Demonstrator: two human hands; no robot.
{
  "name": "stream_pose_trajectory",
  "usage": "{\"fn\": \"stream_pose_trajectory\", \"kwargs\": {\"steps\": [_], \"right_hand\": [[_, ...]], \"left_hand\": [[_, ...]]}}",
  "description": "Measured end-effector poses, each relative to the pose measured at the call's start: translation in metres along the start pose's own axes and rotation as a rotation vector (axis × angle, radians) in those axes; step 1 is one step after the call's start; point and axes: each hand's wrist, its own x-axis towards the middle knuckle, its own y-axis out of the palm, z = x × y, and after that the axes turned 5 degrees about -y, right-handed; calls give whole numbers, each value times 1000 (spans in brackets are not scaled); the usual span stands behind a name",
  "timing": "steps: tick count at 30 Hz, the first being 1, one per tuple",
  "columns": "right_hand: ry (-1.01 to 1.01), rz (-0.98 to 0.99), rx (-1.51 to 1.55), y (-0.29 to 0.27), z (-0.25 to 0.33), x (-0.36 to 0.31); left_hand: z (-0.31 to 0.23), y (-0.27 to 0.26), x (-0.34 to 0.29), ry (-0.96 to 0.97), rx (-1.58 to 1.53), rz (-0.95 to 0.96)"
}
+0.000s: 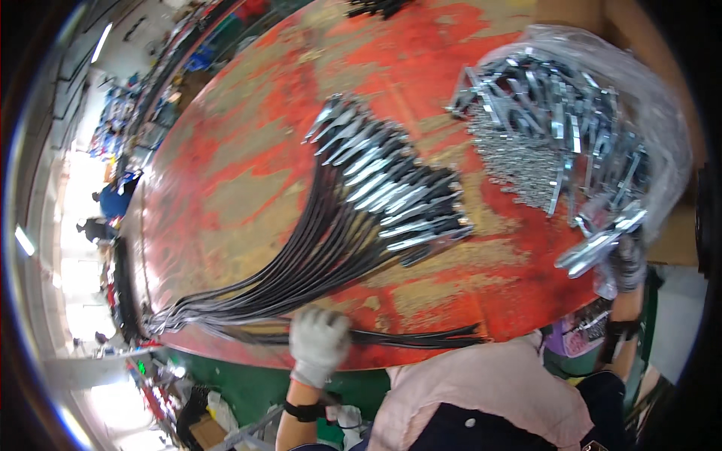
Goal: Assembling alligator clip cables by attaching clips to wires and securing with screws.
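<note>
My left hand (320, 340), in a pale work glove, is closed over a thin bundle of black cables (410, 338) near the table's front edge. The bundle's loose ends point right. Beyond it lies a fan of black cables (301, 259), their far ends fitted with shiny metal lever-like pieces (383, 169) in a slanting row. At the right, my right hand (629, 263), in a darker-looking glove, grips a few loose shiny metal pieces (602, 242); its fingers are partly hidden by them. These lie beside a heap of similar metal pieces (556, 113).
The heap sits on a clear plastic bag (662, 150), by rows of small metal parts (515, 161). All rest on a round table (248, 188) with worn red paint. Cardboard (673, 244) stands at the right; a purple container (575, 336) is below the edge.
</note>
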Motion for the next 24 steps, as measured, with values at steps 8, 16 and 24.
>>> {"fn": "stream_pose_trajectory", "kwargs": {"steps": [8,16,24], "right_hand": [[384,-127,654,94,73,-34],[491,292,712,101,86,-42],[152,746,184,135,132,-16]], "left_hand": [[-92,8,77,-177,-866,484],[-104,-21,86,53,-788,249],[-100,-11,94,64,-739,299]]}}
